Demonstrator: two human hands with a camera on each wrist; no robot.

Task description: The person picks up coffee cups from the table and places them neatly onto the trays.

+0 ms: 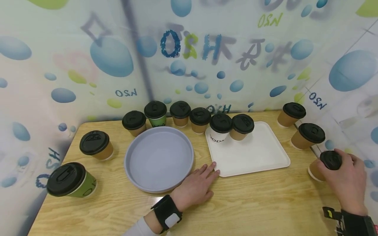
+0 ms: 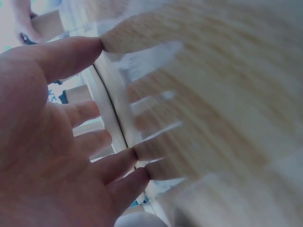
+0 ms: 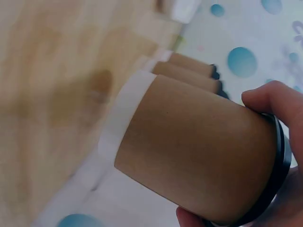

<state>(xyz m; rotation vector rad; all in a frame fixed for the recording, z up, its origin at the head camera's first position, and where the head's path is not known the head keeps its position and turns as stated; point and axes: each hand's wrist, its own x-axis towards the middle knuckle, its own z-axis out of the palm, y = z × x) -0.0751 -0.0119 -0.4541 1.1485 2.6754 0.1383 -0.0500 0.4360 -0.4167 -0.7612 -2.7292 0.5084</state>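
At the table's right edge my right hand [image 1: 348, 178] grips a brown paper coffee cup [image 3: 199, 146] by its black lid [image 1: 330, 160], thumb on one side and fingers on the other. My left hand [image 1: 195, 186] lies palm down with spread, fairly straight fingers and holds nothing. Its fingertips are right at the near left corner of a white rectangular tray [image 1: 251, 154], and its back edge lies close beside a round grey-blue plate [image 1: 159, 160]. A white lidded cup [image 1: 219, 135] and a brown lidded cup [image 1: 238, 134] stand at the tray's far left.
Behind the plate stand several lidded cups, one of them green [image 1: 156, 118]. On the left are a brown cup [image 1: 103, 150] and a larger green cup [image 1: 85, 186]. Two brown cups, one farther back [image 1: 285, 118] and one nearer [image 1: 300, 140], line the right edge. Patterned curtains surround the wooden table [image 1: 254, 203].
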